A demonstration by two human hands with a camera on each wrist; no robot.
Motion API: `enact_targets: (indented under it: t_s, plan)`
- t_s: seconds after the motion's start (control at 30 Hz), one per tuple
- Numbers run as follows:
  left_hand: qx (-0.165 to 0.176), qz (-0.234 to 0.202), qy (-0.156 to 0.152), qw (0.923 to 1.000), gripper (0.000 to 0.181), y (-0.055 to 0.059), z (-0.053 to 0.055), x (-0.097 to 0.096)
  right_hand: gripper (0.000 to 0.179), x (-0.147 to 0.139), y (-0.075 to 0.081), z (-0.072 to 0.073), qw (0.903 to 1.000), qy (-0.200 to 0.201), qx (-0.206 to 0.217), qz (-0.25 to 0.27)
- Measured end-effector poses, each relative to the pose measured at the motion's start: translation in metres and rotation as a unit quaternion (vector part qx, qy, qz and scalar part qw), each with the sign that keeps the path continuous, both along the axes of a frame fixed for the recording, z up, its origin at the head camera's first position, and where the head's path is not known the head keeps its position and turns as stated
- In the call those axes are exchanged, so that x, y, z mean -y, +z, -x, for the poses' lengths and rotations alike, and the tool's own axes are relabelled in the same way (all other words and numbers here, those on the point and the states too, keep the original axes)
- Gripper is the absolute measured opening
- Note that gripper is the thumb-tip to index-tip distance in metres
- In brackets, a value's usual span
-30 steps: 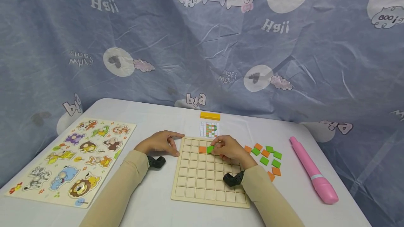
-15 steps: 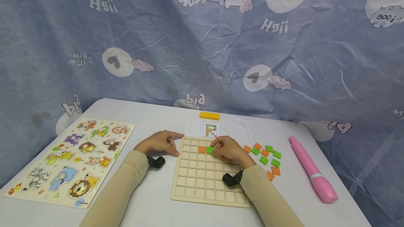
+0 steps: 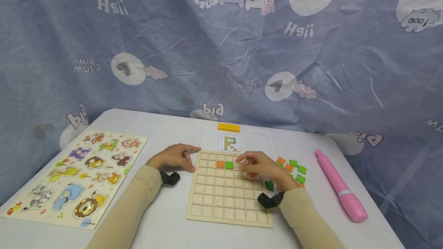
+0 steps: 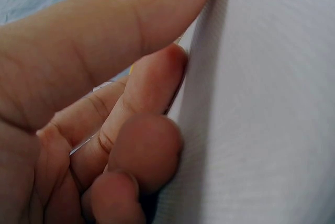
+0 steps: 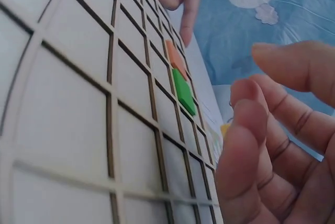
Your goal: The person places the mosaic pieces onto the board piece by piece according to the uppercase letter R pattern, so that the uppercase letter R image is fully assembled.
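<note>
A wooden grid board (image 3: pixel 219 191) lies in the middle of the table. In its upper rows an orange tile (image 3: pixel 220 164) and a green tile (image 3: pixel 229 165) sit side by side in neighbouring cells. My left hand (image 3: pixel 173 157) rests at the board's upper left, thumb and index finger spread against its edge. My right hand (image 3: pixel 261 166) hovers over the board just right of the green tile. In the right wrist view its fingers are loosely bent, thumb apart, with nothing between them. Both tiles (image 5: pixel 183 92) lie apart from these fingers.
Several loose orange and green tiles (image 3: pixel 302 169) lie right of the board, partly hidden by my right wrist. Behind the board are a patterned card (image 3: pixel 229 142) and a yellow block (image 3: pixel 228 127). An animal puzzle (image 3: pixel 135 150) lies left, a pink microphone-shaped thing (image 3: pixel 340 187) right.
My right hand has let go of the green tile, which now lies in its cell, and has moved right with its fingers loosened. The left hand stays at the board's edge.
</note>
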State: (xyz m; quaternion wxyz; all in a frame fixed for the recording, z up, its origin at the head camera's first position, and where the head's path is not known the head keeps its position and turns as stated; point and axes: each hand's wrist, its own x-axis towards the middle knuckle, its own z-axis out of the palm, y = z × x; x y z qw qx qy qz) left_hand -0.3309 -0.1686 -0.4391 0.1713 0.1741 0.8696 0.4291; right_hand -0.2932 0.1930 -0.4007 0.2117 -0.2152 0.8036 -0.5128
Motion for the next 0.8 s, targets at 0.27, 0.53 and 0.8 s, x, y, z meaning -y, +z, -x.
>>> enact_targets:
  t_s: [0.27, 0.53, 0.8]
  plan:
    - [-0.009, 0.012, -0.001, 0.9999, 0.089, 0.001, -0.001, -0.001, 0.041, -0.042, 0.009, -0.016, 0.9998, -0.015, 0.012, 0.007]
    - [0.008, -0.005, 0.006, 0.9999, 0.090, -0.003, -0.001, 0.001, 0.047, -0.091, 0.009, -0.037, 0.9993, -0.032, 0.011, 0.016]
    - [-0.010, 0.014, -0.003, 0.9998, 0.089, -0.001, 0.001, 0.000, 0.037, -0.123, 0.009, -0.048, 0.9978, -0.064, 0.015, 0.011]
